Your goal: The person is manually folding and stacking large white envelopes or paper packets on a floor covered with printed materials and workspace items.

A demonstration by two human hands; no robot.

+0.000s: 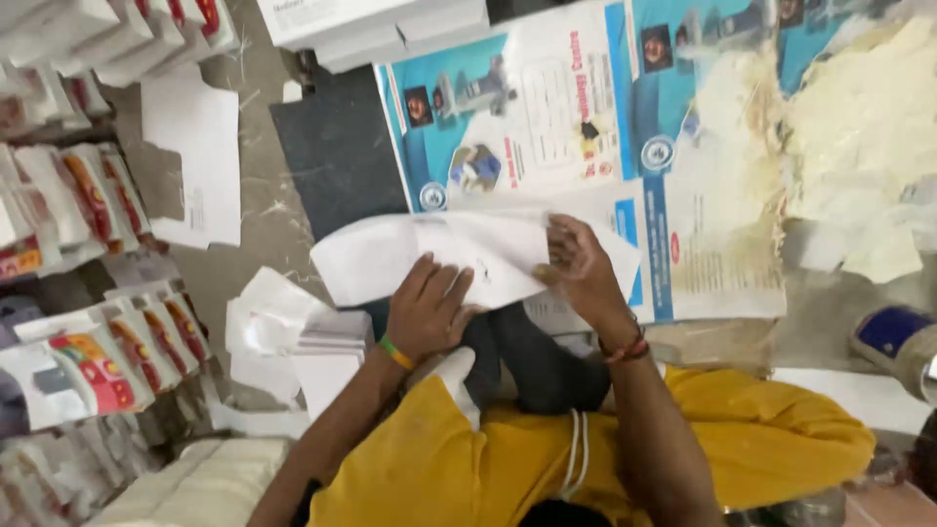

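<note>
White and red printed cartons (93, 356) are stacked in rows at nine o'clock, along the left edge of the view. Just right of them, at about eight o'clock, a loose pile of white folded sheets (283, 337) is seen on the floor (268, 210), and a larger white cut sheet (195, 146) lies at ten o'clock. Near the centre, a white paper sheet (439, 254) is held flat over a dark mat (337, 146). The left hand (427, 310), with a green band at the wrist, is pressed palm-down on the sheet's lower edge, fingers spread and nearly straight, not closed around anything. The right hand (578, 265), with red thread at the wrist, is set on the sheet's right end at about three o'clock from the left hand; its fingers are curled onto the paper, though whether the edge is pinched cannot be told. Blue printed posters (547, 98) lie at one o'clock beyond the sheet. A roll of tape (903, 346) is seen at four o'clock.
</note>
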